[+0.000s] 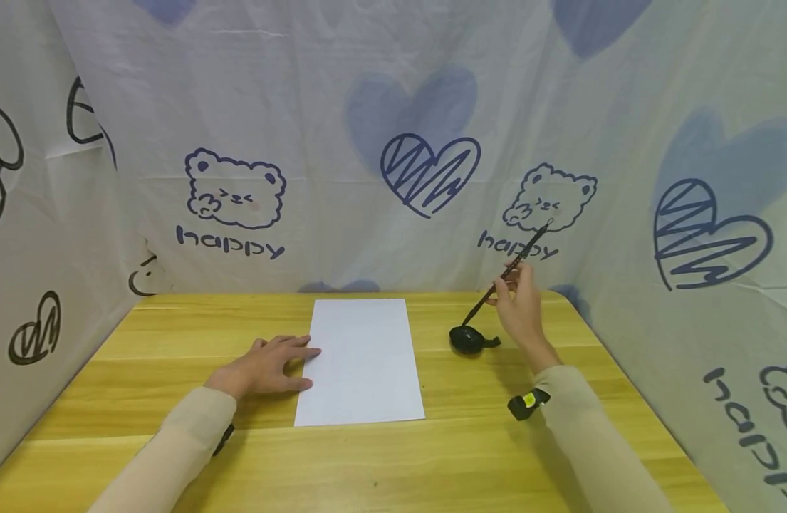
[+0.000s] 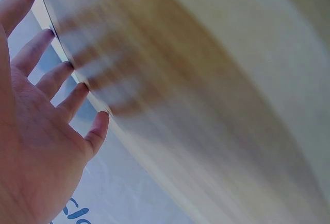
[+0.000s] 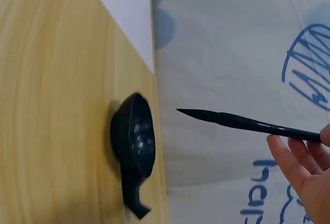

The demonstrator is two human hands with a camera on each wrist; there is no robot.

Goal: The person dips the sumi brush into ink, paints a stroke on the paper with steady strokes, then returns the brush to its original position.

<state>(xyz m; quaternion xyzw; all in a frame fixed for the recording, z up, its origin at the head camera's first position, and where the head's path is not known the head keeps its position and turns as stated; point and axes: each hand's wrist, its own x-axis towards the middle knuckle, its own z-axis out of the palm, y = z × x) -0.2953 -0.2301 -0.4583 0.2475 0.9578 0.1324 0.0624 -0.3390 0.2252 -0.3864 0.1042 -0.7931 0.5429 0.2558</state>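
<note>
A blank white sheet of paper (image 1: 361, 363) lies on the wooden table. My left hand (image 1: 274, 367) rests at its left edge, fingers spread and fingertips touching the paper's margin; the left wrist view shows the same hand (image 2: 46, 116) with its fingertips down. My right hand (image 1: 521, 306) pinches a dark writing brush (image 1: 511, 269) by its handle, tip pointing down and left. Below the brush stands a small black ink dish (image 1: 466, 340) with a curved handle. In the right wrist view the black brush tip (image 3: 198, 114) hangs apart from the dish (image 3: 136, 136).
The yellow wood-grain table (image 1: 367, 470) is bounded at the back and sides by a pale curtain (image 1: 329, 214) printed with hearts and bears. A black wrist device (image 1: 528, 404) sits at my right cuff.
</note>
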